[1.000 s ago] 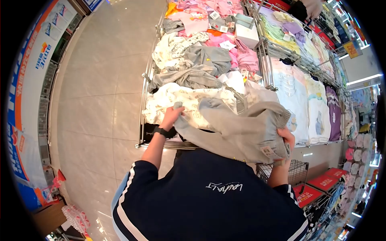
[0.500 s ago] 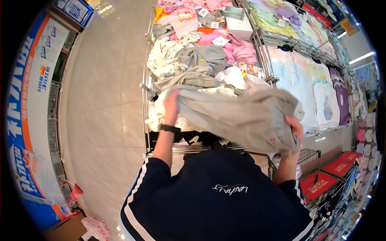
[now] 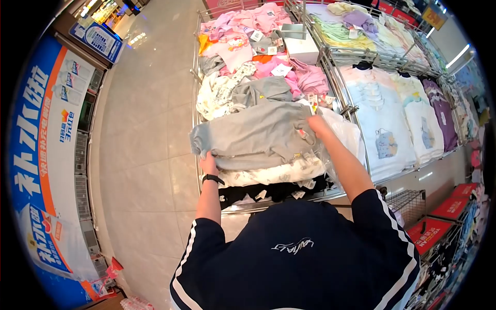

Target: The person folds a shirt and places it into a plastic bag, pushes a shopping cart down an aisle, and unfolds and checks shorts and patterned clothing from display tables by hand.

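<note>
Grey trousers (image 3: 253,135) lie stretched sideways over the near part of a clothes pile. My left hand (image 3: 209,164), below a black wristband, grips the cuff end at the left. At the waist end on the right, my right hand (image 3: 316,125) is closed on the fabric. Beneath the trousers a white patterned garment (image 3: 274,173) shows, with black garments (image 3: 274,192) nearer me. Another grey garment (image 3: 263,91) lies just beyond. Some clear plastic is beside my right forearm.
Metal rails (image 3: 353,110) edge the display. Right of them are folded white shirts (image 3: 380,124) and purple garments (image 3: 442,121). A white box (image 3: 302,50) stands among pink clothes (image 3: 258,20). A wire basket (image 3: 407,205) is at lower right.
The grey trousers have gone from being held up above the pile to lying spread on it. My right hand has reached forward and left; my left hand has moved down to the cuff's near edge.
</note>
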{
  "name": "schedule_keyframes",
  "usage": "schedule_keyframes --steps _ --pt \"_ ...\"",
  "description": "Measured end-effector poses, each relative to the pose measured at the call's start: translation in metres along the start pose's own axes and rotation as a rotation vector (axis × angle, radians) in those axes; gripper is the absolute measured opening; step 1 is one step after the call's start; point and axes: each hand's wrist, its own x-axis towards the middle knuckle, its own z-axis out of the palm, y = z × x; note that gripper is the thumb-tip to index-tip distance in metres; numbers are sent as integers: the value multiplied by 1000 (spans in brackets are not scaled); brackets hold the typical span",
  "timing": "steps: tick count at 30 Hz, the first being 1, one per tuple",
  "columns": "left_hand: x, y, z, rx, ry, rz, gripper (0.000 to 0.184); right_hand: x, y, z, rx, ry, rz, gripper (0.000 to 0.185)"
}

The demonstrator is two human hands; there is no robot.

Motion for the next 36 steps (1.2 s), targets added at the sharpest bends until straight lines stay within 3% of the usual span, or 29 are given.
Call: schedule_keyframes --steps 1,3,6,8,10,11,16,18,19,20,21,22,24,26,27,29,32,34,35,36 --pt "1 -2 0 -63 -2 10 32 2 10 -3 29 -2 8 26" --pt "2 -1 -3 -102 -67 53 32 5 19 -8 621 62 274 26" --pt "1 0 -14 -50 -207 105 34 -2 18 -28 1067 36 391 28" --pt "11 -11 -13 25 -232 131 40 -17 -8 -34 979 14 366 30" --pt "13 -13 -8 229 12 142 40 -14 -3 -25 885 -23 275 32" --pt "14 -13 -5 330 134 149 40 -13 0 -22 792 18 283 31" --pt "12 -7 -5 586 213 525 48 -9 12 -12 386 343 237 33" --pt "7 -10 -6 718 156 620 53 -20 12 -19 -21 415 146 32" --pt "11 -10 -8 741 105 609 60 5 62 9 -268 401 49 27" --pt "17 -13 -9 764 47 599 68 -35 -6 -20 -82 322 200 25" --pt "14 -10 -5 861 1 573 76 -50 -23 -26 -206 306 -23 22" --pt "5 -2 -3 961 -41 553 85 -52 -29 -18 -195 291 -27 21" --pt "-21 21 2 1115 -129 619 97 -106 -83 -42 6 411 -300 24" --pt "-63 44 10 1222 -4 817 94 -168 -132 -74 178 546 -516 23" --pt "-70 38 15 1148 -108 944 90 -195 -139 -86 177 618 -637 23" --pt "-82 26 21 987 -293 1172 84 -240 -136 -97 25 747 -510 24" --pt "-104 -12 41 1381 -548 1035 76 -283 -106 -92 -173 768 -248 28" --pt "-116 -23 48 1492 -497 1008 69 -301 -74 -78 -250 697 -81 32" --pt "-119 -24 52 1545 -470 996 65 -306 -57 -70 -269 648 -20 34" --pt "-124 -20 61 1367 -560 1067 60 -310 -47 -68 -291 598 37 36"
